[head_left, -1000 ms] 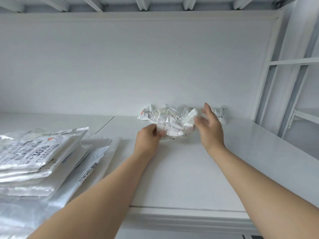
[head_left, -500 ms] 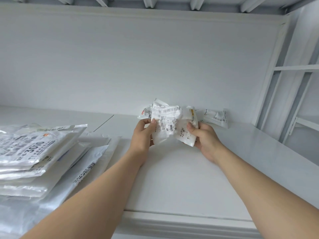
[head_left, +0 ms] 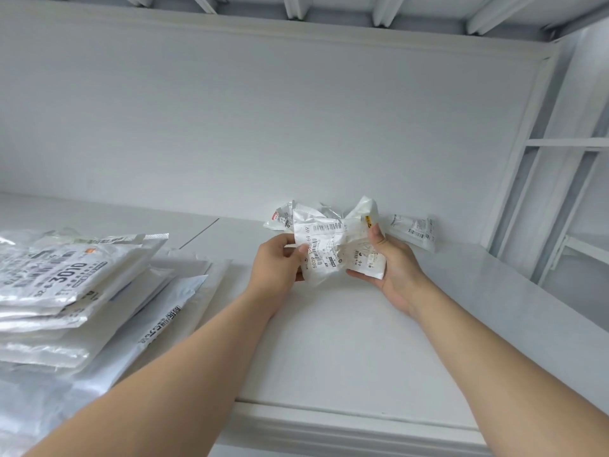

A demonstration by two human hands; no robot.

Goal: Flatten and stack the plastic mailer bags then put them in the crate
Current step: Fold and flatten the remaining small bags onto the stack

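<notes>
**Both hands on one crumpled mailer**

At the near left of the white bench point(head_left: 329, 341) lies a stack point(head_left: 66, 282) of flattened mailers, the upper ones silvery with black print, the lower ones wider and spreading out toward the middle. Both forearms reach forward over the bench.

The left hand point(head_left: 276, 258) has its fingers curled round the left edge of a crumpled mailer point(head_left: 329, 245), thumb on the printed front. The right hand point(head_left: 392, 262) grips the right edge, palm turned up under it and thumb pressed on top. The mailer is held up off the bench between the two hands, creased and bunched, its labels and barcodes facing the camera.

Behind it a second mailer point(head_left: 278, 219), also crumpled, shows past the left edge. A third mailer point(head_left: 413, 230) leans where the bench meets the wall point(head_left: 263, 127), just right of the right hand.
</notes>
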